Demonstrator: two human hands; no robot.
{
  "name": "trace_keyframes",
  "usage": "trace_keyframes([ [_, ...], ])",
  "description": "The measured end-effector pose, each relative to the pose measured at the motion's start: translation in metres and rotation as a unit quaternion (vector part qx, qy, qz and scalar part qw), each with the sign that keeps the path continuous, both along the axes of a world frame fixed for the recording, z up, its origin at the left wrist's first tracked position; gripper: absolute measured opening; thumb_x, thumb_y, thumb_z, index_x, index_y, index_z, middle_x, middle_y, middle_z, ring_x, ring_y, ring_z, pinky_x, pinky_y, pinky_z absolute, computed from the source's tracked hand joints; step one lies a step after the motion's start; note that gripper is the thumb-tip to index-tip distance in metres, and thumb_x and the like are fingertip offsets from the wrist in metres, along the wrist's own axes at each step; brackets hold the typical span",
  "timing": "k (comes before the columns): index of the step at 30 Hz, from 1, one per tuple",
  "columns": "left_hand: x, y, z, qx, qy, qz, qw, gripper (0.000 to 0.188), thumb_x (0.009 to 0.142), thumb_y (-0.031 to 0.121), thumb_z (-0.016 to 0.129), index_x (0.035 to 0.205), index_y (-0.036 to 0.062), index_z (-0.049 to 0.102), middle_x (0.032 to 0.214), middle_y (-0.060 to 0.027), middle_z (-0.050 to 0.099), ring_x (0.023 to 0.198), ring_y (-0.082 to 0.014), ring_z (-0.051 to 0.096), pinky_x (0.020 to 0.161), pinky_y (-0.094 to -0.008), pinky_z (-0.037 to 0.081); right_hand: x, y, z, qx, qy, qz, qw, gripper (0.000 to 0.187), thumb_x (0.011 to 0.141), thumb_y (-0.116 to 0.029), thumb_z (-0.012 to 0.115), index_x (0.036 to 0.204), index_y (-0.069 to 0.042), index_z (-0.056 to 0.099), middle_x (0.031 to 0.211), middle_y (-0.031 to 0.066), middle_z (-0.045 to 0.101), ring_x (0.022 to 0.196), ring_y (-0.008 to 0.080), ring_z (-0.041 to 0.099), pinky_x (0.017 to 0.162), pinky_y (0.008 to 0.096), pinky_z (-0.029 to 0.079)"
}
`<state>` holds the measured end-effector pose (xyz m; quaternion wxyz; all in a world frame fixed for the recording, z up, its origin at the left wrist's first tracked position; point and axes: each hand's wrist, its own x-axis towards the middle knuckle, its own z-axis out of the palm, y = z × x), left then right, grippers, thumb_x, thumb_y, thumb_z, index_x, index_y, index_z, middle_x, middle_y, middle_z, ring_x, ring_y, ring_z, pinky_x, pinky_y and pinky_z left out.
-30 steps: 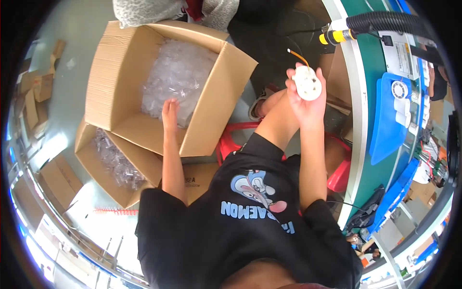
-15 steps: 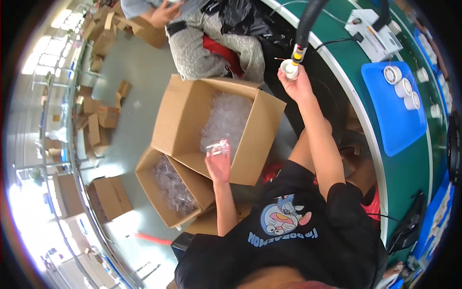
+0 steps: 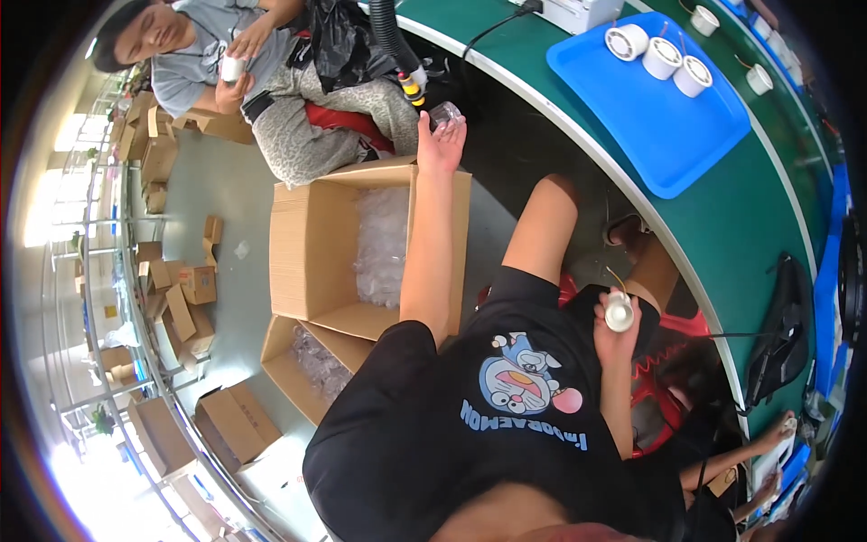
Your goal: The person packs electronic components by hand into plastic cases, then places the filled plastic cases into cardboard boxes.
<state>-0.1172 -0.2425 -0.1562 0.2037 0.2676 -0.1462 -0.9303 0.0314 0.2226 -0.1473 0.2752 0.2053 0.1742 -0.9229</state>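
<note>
My left hand (image 3: 441, 154) is stretched out ahead, its fingers around a small clear plastic cover (image 3: 444, 115). Just beside that cover hangs the yellow-ringed nozzle (image 3: 412, 88) of a black ribbed hose (image 3: 386, 41). Low at the right, close to my thigh, my right hand (image 3: 617, 348) grips a white round fan-like part (image 3: 619, 313) with a thin wire sticking up. Under my left forearm stands a large cardboard box (image 3: 289, 248), holding many clear plastic pieces (image 3: 381, 244).
A smaller cardboard box (image 3: 282, 361) of clear pieces adjoins the large one. On the green bench (image 3: 768, 208) lies a blue tray (image 3: 668, 172) with three white round parts (image 3: 662, 58). A co-worker (image 3: 212, 54) sits at the upper left, holding a white part.
My left hand has moved from the large box up to the nozzle with the clear cover. My right hand has drawn the white part back from the nozzle toward me. The view has shifted.
</note>
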Motion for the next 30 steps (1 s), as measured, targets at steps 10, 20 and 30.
trace_keyframes([
  [10, 0.035, 0.041, 0.036, -0.866, -0.166, 0.020, 0.472, 0.070, 0.077, 0.015, 0.081, 0.133, -0.0013, 0.042, 0.131, -0.0172, 0.056, 0.121, -0.0335, 0.054, 0.103, -0.0414, 0.042, 0.016, 0.020, -0.005, 0.142, -0.025, -0.049, 0.988, 0.045, 0.102, -0.043, 0.045, 0.116, -0.003, 0.057, 0.095, 0.0121, 0.066, 0.074, 0.0249, 0.065, 0.059, 0.0319, 0.054],
  [20, 0.014, -0.004, 0.023, -0.286, -0.084, -0.086, 0.951, 0.062, 0.086, 0.031, 0.074, 0.129, -0.0053, 0.047, 0.126, -0.0179, 0.057, 0.120, -0.0321, 0.056, 0.100, -0.0391, 0.047, 0.004, 0.003, -0.004, 0.161, 0.031, 0.045, 0.985, 0.045, 0.103, -0.042, 0.042, 0.119, -0.002, 0.055, 0.098, 0.0126, 0.065, 0.077, 0.0241, 0.066, 0.060, 0.0340, 0.057],
  [30, 0.007, 0.024, 0.014, -0.672, -0.214, -0.023, 0.709, 0.057, 0.082, 0.028, 0.079, 0.120, -0.0065, 0.052, 0.102, -0.0140, 0.067, 0.088, -0.0176, 0.065, 0.078, -0.0292, 0.052, -0.008, -0.021, 0.009, 0.156, 0.065, 0.088, 0.982, 0.042, 0.105, -0.036, 0.041, 0.128, -0.003, 0.052, 0.109, 0.0126, 0.064, 0.096, 0.0226, 0.065, 0.076, 0.0387, 0.056],
])
